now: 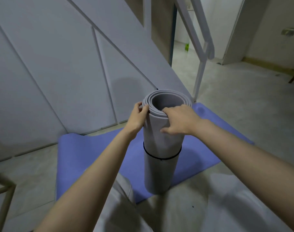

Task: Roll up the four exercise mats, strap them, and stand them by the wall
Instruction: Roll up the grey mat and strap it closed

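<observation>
I held the rolled mat (161, 173) standing upright on its end, in front of my knees. It was grey, and from above I saw its layers wound around a hollow middle. Its lower end stood on the blue mat (86, 153), which lay flat and unrolled on the floor (243, 114). A thin black strap (161, 159) went around the roll at about the middle of its height and sat tight on it.

My left hand (138, 117) was at the top rim on the left side. There its fingers (141, 106) and thumb were pressed together on the outer layers of the roll and pinched them. My right hand (178, 118) lay over the top rim on the near side. Its fingers were curled over the edge into the hollow, and the thumb (164, 130) lay stretched on the outside of the roll, so this hand was clamped on the rim.

The far edge of the blue mat reached close to the grey panelled wall (51, 72). The roll did not touch this wall. Behind the roll, to the right, a white post (199, 76) stood on the floor. My legs in light grey trousers (122, 198) were below, partly over the near edge of the blue mat.
</observation>
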Demonstrator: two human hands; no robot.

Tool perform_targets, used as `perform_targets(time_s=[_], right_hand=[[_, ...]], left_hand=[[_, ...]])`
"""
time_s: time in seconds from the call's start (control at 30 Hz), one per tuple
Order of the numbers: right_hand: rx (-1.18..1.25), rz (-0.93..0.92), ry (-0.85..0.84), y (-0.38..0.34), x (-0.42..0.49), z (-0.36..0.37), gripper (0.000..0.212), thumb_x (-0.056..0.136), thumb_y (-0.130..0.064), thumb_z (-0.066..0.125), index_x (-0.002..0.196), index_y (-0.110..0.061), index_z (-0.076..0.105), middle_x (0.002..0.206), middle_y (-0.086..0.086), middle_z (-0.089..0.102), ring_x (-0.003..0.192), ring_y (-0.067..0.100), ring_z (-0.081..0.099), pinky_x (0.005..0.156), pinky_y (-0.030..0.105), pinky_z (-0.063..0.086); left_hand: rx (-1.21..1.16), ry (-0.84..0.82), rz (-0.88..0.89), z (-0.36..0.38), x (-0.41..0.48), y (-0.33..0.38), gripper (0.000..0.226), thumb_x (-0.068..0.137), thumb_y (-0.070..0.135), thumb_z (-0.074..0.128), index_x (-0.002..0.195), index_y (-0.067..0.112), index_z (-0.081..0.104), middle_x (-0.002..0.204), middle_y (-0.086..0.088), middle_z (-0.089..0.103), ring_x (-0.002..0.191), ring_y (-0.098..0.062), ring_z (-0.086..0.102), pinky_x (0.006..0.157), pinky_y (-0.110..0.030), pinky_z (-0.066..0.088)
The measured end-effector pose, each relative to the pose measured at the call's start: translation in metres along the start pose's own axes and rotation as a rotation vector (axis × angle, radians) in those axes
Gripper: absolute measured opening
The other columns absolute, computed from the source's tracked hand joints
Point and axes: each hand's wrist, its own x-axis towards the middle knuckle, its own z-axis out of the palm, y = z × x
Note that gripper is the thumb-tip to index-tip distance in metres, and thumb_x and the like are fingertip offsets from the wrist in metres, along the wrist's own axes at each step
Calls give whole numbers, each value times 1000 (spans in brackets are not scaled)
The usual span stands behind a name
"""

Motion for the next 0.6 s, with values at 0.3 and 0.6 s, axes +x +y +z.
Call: perform_targets(time_s=[0.3, 0.6], right_hand=[[-142, -158, 126, -32, 4, -5, 47, 84, -56, 59, 88, -18, 32, 92, 1, 63, 84, 24, 60, 63, 32, 34], [-44, -382, 499, -121, 58, -25, 32, 56, -19, 82, 77, -11, 59, 66, 3, 61, 61, 27, 59, 62, 32, 40]], left_hand=[[181, 222, 261, -19, -30, -10, 35, 102, 29, 37, 131, 11, 47, 121, 1, 54, 110, -11, 52, 91, -25, 41], [378, 509, 390, -132, -61, -12, 34, 102, 24, 36, 133, 10, 43, 122, 1, 45, 104, -4, 43, 83, -6, 28]])
